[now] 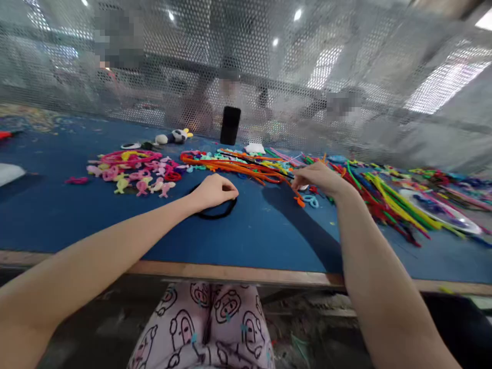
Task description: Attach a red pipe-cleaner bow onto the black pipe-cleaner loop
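Note:
My left hand (213, 191) rests on the blue table (77, 215) with its fingers curled over a black hoop-shaped band (217, 212). My right hand (317, 179) reaches toward the pile of orange pipe cleaners (234, 165), its fingers pinched at the pile's near end. What the pinch holds is too small to make out. Small orange and light blue twisted pieces (309, 201) lie just below the right hand.
Pink and yellow twisted figures (134, 174) lie at the left. Mixed coloured pipe cleaners (388, 200) spread to the right, with a clear plastic bag (442, 210) among them. A black phone (230, 125) stands against the mesh screen (269, 77). A small plush toy (175, 137) lies behind.

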Motion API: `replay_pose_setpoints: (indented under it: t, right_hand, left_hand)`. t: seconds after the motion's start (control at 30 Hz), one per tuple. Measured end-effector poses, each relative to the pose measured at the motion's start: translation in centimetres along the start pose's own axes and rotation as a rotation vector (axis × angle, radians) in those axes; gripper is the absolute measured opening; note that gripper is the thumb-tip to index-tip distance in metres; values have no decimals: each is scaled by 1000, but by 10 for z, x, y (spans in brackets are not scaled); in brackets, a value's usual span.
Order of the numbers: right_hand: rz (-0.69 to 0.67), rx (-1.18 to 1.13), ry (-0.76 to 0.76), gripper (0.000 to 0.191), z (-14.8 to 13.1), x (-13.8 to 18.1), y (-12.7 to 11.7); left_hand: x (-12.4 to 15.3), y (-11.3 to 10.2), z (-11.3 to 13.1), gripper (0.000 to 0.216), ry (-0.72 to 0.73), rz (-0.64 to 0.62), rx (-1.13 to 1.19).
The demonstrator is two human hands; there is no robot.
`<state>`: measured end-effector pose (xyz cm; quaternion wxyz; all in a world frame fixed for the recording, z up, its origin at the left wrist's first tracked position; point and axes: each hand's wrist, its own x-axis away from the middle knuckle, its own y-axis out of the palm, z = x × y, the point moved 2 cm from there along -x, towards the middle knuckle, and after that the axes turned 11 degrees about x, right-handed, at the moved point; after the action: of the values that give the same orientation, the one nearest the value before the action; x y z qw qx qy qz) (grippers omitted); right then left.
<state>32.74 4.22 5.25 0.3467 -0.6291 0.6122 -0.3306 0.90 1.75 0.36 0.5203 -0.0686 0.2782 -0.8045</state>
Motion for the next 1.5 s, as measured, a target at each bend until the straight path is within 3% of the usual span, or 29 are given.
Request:
replay_pose_setpoints:
  t: [0.2, 0.33, 0.47, 0.53, 0.6, 0.7, 0.77, 0.87, 0.97, 1.2, 1.5]
  right_hand:
    - [337, 384, 78, 34, 21, -14, -1]
    - [507, 441, 47, 27, 26, -15, -4]
    - [851, 461, -91, 58, 2, 1, -11]
    - [926, 396, -211, 49, -21, 13, -9]
    - [772, 247, -350, 32, -46, 23, 3]
    - [159, 31, -420, 26, -77, 30, 42]
    - [-1, -49, -404, 24, -89, 34, 67]
    - [-37, -130, -372, 22, -96, 34, 94]
    - [-56, -199, -370, 17, -96, 32, 105]
    - [14, -206, -394, 18, -94, 30, 110]
    - [123, -53, -516, 13, -99, 37, 106]
  left_hand:
    - [-1, -1, -2, 17, 8, 9, 49]
    - [0, 0, -1, 18, -20, 20, 134]
    - [1, 0, 1, 17, -63, 26, 193]
    - [2, 0, 1, 16, -87, 41, 221]
    - [2, 0, 1, 16, -97, 55, 245]
    - [1, 0, -2, 17, -78, 54, 265]
    - [-1, 0, -5, 18, -58, 50, 262]
    - [-2, 0, -7, 19, -44, 51, 262]
    - [-2, 0, -6, 18, -45, 51, 269]
    - [-1, -2, -5, 18, -50, 67, 244]
    - [-2, -2, -7, 16, -53, 66, 237]
